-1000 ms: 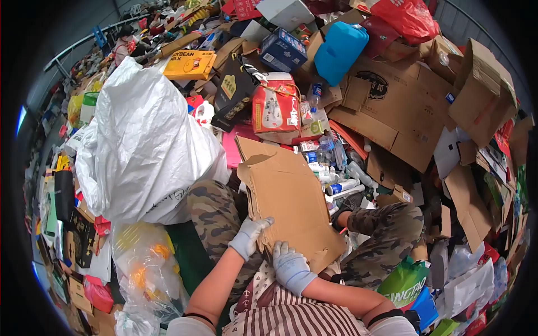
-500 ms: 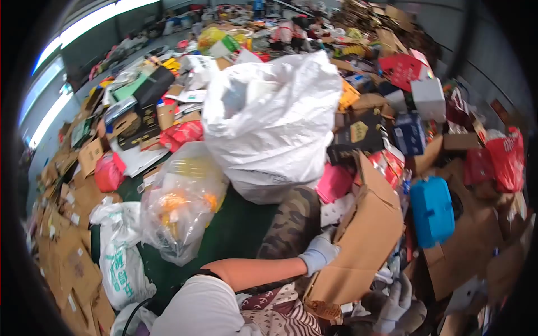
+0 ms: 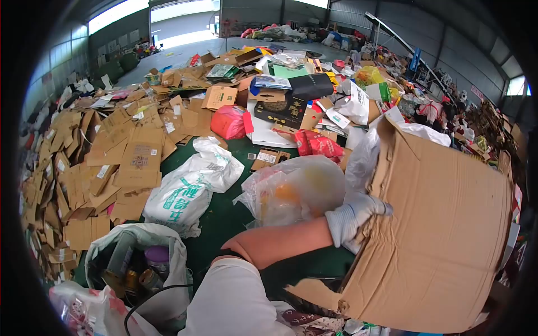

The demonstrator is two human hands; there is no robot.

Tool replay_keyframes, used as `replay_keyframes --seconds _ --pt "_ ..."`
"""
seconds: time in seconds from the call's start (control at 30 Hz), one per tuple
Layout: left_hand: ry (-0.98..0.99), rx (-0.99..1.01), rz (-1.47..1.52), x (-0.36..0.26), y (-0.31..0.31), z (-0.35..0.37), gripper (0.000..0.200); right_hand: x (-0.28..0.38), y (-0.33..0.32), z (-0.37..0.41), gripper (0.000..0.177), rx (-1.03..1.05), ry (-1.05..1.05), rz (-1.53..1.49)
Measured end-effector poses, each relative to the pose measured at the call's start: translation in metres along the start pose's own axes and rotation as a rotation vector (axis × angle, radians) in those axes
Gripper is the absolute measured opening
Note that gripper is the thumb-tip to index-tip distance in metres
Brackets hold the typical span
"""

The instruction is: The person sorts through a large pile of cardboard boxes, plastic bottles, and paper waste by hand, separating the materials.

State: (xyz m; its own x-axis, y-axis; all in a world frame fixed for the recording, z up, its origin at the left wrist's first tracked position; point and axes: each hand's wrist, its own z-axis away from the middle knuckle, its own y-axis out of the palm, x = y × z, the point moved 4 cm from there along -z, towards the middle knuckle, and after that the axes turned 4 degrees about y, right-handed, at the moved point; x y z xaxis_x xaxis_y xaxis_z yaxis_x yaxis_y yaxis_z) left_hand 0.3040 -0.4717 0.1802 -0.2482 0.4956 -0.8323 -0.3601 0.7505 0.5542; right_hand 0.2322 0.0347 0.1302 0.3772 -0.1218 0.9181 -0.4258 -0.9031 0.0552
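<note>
My left hand (image 3: 356,219), in a pale knitted glove, grips the left edge of a large flattened cardboard box (image 3: 434,235), with the fingers closed round the edge. The brown box is creased, stands tilted on the right and has a torn flap at its lower left. My right hand is out of sight; the cardboard covers that side. Just left of the glove lies a clear plastic bag (image 3: 291,193) with orange and yellow things inside. A white bag with green lettering (image 3: 182,196) lies farther left on the green floor.
Flattened cardboard (image 3: 137,162) is heaped at the left. An open white sack (image 3: 179,252) holding cans and bottles stands at lower left. Ahead are a red bag (image 3: 228,122), a black box (image 3: 280,109) and a mixed pile. A sloping conveyor (image 3: 412,53) stands at the back right.
My view has swung to the left. The cardboard, still in my left hand, has come up and now fills the right side. My right hand has gone out of sight.
</note>
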Motion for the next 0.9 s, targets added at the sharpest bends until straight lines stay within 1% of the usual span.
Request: replay_keyframes --seconds 0.03,0.07,0.1,0.13,0.17,0.23,0.27,0.3,0.33,0.37,0.43,0.5,0.57,0.6,0.63,0.67,0.7,0.73,0.77,0.8,0.83,0.87,0.9 --pt "-0.055 0.007 0.105 -0.016 -0.008 0.01 0.016 -0.008 -0.001 -0.008 0.028 -0.004 -0.016 -0.013" --pt "-0.111 0.008 0.209 -0.032 -0.016 0.018 0.01 -0.107 -0.029 -0.085 0.032 0.108 0.233 0.083" --pt "-0.027 0.057 0.134 -0.05 -0.043 0.03 0.03 -0.092 -0.017 -0.072 0.033 0.085 0.249 0.163" --pt "0.082 0.071 0.141 -0.064 -0.058 0.037 0.025 -0.112 -0.022 -0.082 0.026 0.132 0.259 0.22" --pt "0.19 0.084 0.149 -0.082 -0.066 0.045 0.022 -0.115 -0.022 -0.077 0.03 0.155 0.346 0.255" --pt "0.269 -0.08 0.063 -0.101 -0.142 0.032 0.025 -0.125 -0.036 -0.071 0.026 0.153 0.525 0.231" --pt "0.312 -0.193 0.003 -0.116 -0.192 0.021 0.026 -0.157 -0.066 -0.079 0.025 0.116 0.665 0.205" --pt "0.359 -0.313 -0.063 -0.13 -0.24 0.008 0.027 -0.178 -0.093 -0.081 0.025 0.022 0.764 0.277" --pt "0.41 -0.433 -0.139 -0.143 -0.281 0.002 0.028 -0.186 -0.117 -0.077 0.023 -0.03 0.817 0.344" --pt "0.466 -0.546 -0.206 -0.155 -0.314 0.004 0.03 -0.199 -0.141 -0.074 0.023 -0.101 0.858 0.48" --pt "0.546 -0.722 -0.35 -0.17 -0.352 0.006 0.032 -0.217 -0.194 -0.062 0.02 -0.209 0.932 0.606" --pt "0.61 -0.869 -0.507 -0.183 -0.36 0.005 0.035 -0.221 -0.244 -0.047 0.018 -0.286 0.992 0.692" --pt "0.698 -1.012 -0.701 -0.186 -0.34 0.0 0.037 -0.213 -0.279 -0.032 0.017 -0.379 1.102 0.565" --pt "0.771 -1.056 -0.794 -0.186 -0.318 -0.006 0.039 -0.215 -0.299 -0.022 0.017 -0.43 1.162 0.492" --pt "0.872 -1.053 -0.866 -0.178 -0.282 -0.014 0.04 -0.225 -0.325 -0.022 0.015 -0.464 1.041 0.476" --pt "0.978 -1.006 -0.907 -0.164 -0.242 -0.027 0.041 -0.235 -0.353 -0.024 0.013 -0.428 1.027 0.564" --pt "1.075 -0.901 -0.92 -0.144 -0.194 -0.04 0.043 -0.238 -0.374 -0.021 0.011 -0.392 1.018 0.654" --pt "1.141 -0.749 -0.897 -0.116 -0.144 -0.053 0.044 -0.237 -0.384 -0.009 0.014 -0.432 1.021 0.556" --pt "1.159 -0.566 -0.86 -0.081 -0.091 -0.067 0.045 -0.232 -0.397 -0.005 0.018 -0.472 1.004 0.464" --pt "1.131 -0.323 -0.784 -0.035 -0.03 -0.075 0.047 -0.225 -0.406 -0.002 0.021 -0.512 0.985 0.373" --pt "1.052 -0.1 -0.706 0.015 0.028 -0.08 0.048 -0.224 -0.418 -0.002 0.024 -0.571 0.962 0.284" --pt "0.941 0.111 -0.629 0.064 0.086 -0.081 0.049 -0.227 -0.424 0.002 0.027 -0.659 0.929 0.171" --pt "0.818 0.254 -0.581 0.114 0.139 -0.078 0.051 -0.233 -0.43 0.005 0.031 -0.762 0.886 0.036"
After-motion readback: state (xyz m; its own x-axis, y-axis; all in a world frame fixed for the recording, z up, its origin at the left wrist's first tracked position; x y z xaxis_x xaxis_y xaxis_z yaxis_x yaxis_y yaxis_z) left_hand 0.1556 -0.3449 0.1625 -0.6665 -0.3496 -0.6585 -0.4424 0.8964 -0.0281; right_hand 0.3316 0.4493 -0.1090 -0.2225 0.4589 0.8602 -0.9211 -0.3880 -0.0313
